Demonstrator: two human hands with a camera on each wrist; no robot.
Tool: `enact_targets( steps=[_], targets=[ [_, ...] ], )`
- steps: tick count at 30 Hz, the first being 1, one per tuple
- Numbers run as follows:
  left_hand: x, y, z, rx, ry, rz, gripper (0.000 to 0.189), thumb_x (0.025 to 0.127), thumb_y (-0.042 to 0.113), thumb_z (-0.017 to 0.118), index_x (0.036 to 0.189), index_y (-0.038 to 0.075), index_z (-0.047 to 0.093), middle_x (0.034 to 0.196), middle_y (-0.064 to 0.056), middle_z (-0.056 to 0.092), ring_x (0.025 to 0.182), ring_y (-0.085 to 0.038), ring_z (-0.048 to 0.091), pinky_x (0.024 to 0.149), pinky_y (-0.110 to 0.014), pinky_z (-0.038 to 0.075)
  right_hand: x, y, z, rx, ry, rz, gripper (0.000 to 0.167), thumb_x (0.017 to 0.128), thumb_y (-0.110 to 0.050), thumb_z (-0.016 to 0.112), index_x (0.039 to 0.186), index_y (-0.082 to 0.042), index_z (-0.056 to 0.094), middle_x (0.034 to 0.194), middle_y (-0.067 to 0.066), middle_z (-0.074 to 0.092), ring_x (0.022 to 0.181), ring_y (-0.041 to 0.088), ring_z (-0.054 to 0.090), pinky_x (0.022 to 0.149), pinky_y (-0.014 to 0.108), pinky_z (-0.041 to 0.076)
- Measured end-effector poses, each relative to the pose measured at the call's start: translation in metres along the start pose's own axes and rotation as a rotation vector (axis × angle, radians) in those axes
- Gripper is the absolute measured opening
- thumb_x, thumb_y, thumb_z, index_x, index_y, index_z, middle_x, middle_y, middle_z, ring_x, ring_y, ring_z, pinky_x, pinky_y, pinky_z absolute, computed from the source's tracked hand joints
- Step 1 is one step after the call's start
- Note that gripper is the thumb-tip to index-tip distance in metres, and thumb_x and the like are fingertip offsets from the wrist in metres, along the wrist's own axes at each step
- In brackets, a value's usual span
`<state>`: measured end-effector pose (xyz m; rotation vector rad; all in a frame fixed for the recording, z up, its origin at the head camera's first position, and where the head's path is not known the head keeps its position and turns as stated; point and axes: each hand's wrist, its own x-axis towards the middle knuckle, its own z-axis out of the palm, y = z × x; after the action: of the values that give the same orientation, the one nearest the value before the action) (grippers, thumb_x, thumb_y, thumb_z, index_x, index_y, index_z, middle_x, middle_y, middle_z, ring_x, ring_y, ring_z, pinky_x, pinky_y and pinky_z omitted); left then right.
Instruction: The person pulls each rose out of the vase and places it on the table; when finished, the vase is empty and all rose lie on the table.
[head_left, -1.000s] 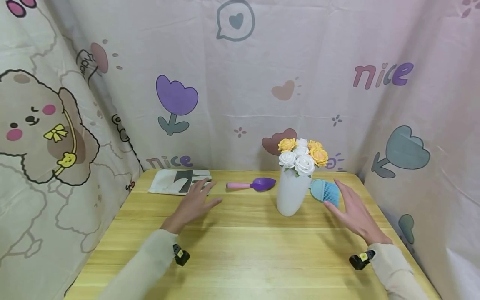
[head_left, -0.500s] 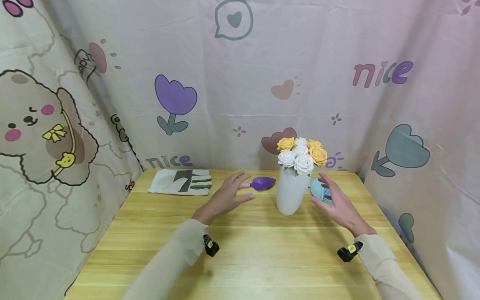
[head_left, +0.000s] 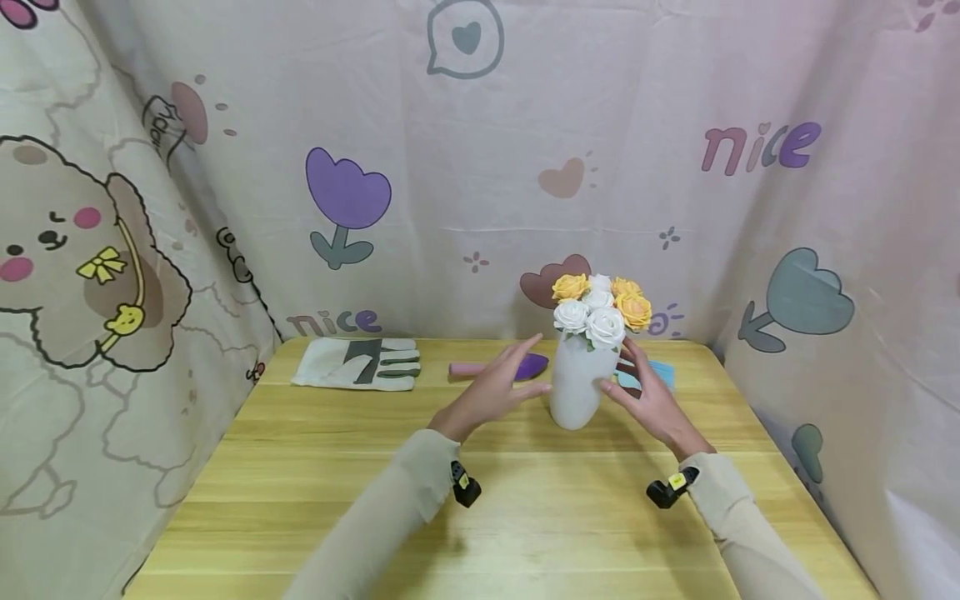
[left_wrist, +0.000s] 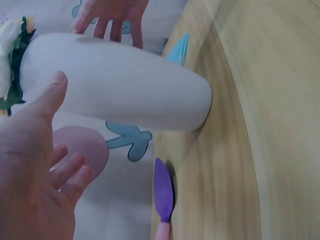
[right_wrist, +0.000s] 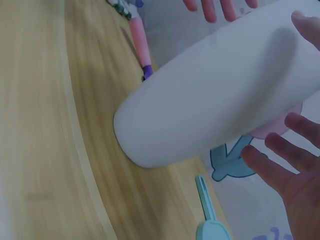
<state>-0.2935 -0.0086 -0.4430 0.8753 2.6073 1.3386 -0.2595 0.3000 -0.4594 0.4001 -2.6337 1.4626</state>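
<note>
A white vase (head_left: 573, 387) with white and yellow artificial roses (head_left: 600, 310) stands upright on the wooden table, between my two hands. My left hand (head_left: 491, 392) is at its left, fingers spread and thumb pointing towards it; in the left wrist view the thumb overlaps the vase (left_wrist: 115, 82). On the other side my right hand (head_left: 654, 410) has its fingers extended around the vase's right flank. Whether either thumb touches the vase I cannot tell. Neither hand grips anything. Behind the left hand lies a purple trowel (head_left: 532, 367) with a pink handle, partly hidden.
A light-blue brush (head_left: 663, 373) lies behind my right hand, partly covered by it. White and grey gardening gloves (head_left: 356, 364) lie at the back left of the table (head_left: 525, 517). A printed curtain (head_left: 465, 167) hangs right behind the table's back edge.
My left hand has moved right, from near the gloves, past the trowel handle to the vase. My right hand has moved left to the vase's other side. The vase stands where it was.
</note>
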Motion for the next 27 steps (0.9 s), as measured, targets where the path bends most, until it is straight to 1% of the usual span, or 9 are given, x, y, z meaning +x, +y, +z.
enact_targets(
  steps=[2, 4, 8, 12, 14, 16, 18, 24, 27],
  targets=[
    [0.004, 0.003, 0.005, 0.007, 0.0, 0.008, 0.091, 0.103, 0.048, 0.075, 0.175, 0.036, 0.021, 0.181, -0.004, 0.027, 0.166, -0.031, 0.029, 0.131, -0.06, 0.034, 0.001, 0.0, 0.001, 0.016, -0.002, 0.009, 0.094, 0.108, -0.04, 0.067, 0.176, -0.037, 0.003, 0.177, 0.024, 0.025, 0.155, 0.053, 0.039, 0.119, 0.075, 0.042],
    [0.007, 0.005, 0.008, 0.018, -0.004, 0.014, 0.093, 0.103, 0.049, 0.075, 0.176, 0.03, 0.02, 0.181, -0.005, 0.027, 0.166, -0.031, 0.028, 0.132, -0.06, 0.033, 0.002, 0.0, 0.002, 0.028, -0.006, 0.017, 0.094, 0.108, -0.041, 0.067, 0.176, -0.034, 0.003, 0.177, 0.024, 0.026, 0.156, 0.053, 0.038, 0.12, 0.075, 0.04],
    [0.012, 0.008, 0.014, 0.016, -0.007, 0.03, 0.094, 0.103, 0.048, 0.075, 0.176, 0.021, 0.021, 0.18, -0.006, 0.03, 0.165, -0.031, 0.033, 0.132, -0.056, 0.035, 0.002, 0.001, 0.003, 0.042, -0.008, 0.032, 0.094, 0.109, -0.042, 0.066, 0.177, -0.028, 0.002, 0.177, 0.024, 0.025, 0.156, 0.053, 0.038, 0.121, 0.075, 0.038],
    [0.016, 0.01, 0.02, -0.071, -0.009, 0.063, 0.09, 0.104, 0.043, 0.075, 0.175, 0.022, 0.023, 0.177, -0.008, 0.037, 0.159, -0.031, 0.045, 0.129, -0.052, 0.042, 0.003, 0.002, 0.004, 0.045, 0.0, 0.036, 0.094, 0.109, -0.042, 0.067, 0.177, -0.028, 0.004, 0.177, 0.025, 0.026, 0.156, 0.054, 0.038, 0.121, 0.075, 0.039],
    [0.017, 0.01, 0.023, -0.112, -0.007, 0.073, 0.089, 0.104, 0.039, 0.076, 0.175, 0.025, 0.024, 0.175, -0.01, 0.04, 0.155, -0.032, 0.05, 0.126, -0.052, 0.046, 0.004, 0.003, 0.005, 0.045, 0.002, 0.037, 0.093, 0.109, -0.043, 0.067, 0.177, -0.029, 0.005, 0.176, 0.024, 0.027, 0.155, 0.053, 0.039, 0.121, 0.075, 0.039],
    [0.017, 0.01, 0.025, -0.131, 0.002, 0.084, 0.088, 0.104, 0.036, 0.076, 0.174, 0.026, 0.025, 0.173, -0.011, 0.043, 0.153, -0.035, 0.052, 0.124, -0.054, 0.047, 0.005, 0.003, 0.006, 0.047, 0.004, 0.042, 0.093, 0.108, -0.043, 0.068, 0.177, -0.03, 0.006, 0.176, 0.024, 0.027, 0.155, 0.053, 0.04, 0.122, 0.074, 0.04],
    [0.018, 0.009, 0.028, -0.119, 0.023, 0.099, 0.087, 0.104, 0.034, 0.077, 0.174, 0.025, 0.026, 0.172, -0.012, 0.044, 0.151, -0.036, 0.054, 0.122, -0.053, 0.049, 0.005, 0.003, 0.006, 0.05, 0.01, 0.05, 0.093, 0.108, -0.043, 0.068, 0.177, -0.029, 0.007, 0.176, 0.024, 0.028, 0.155, 0.052, 0.041, 0.122, 0.074, 0.04],
    [0.022, 0.008, 0.037, -0.074, 0.106, 0.175, 0.082, 0.104, 0.028, 0.077, 0.17, 0.014, 0.032, 0.169, -0.015, 0.049, 0.15, -0.037, 0.055, 0.119, -0.048, 0.053, 0.003, 0.002, 0.007, 0.075, 0.035, 0.046, 0.092, 0.108, -0.035, 0.07, 0.177, -0.025, 0.01, 0.173, 0.028, 0.031, 0.152, 0.053, 0.044, 0.121, 0.072, 0.042],
    [0.022, 0.008, 0.041, -0.08, 0.145, 0.184, 0.08, 0.103, 0.025, 0.077, 0.169, 0.012, 0.033, 0.169, -0.014, 0.048, 0.152, -0.033, 0.054, 0.119, -0.045, 0.053, 0.002, 0.001, 0.009, 0.085, 0.039, 0.033, 0.09, 0.107, -0.033, 0.071, 0.176, -0.026, 0.013, 0.172, 0.028, 0.032, 0.15, 0.052, 0.046, 0.12, 0.07, 0.045]
  ],
)
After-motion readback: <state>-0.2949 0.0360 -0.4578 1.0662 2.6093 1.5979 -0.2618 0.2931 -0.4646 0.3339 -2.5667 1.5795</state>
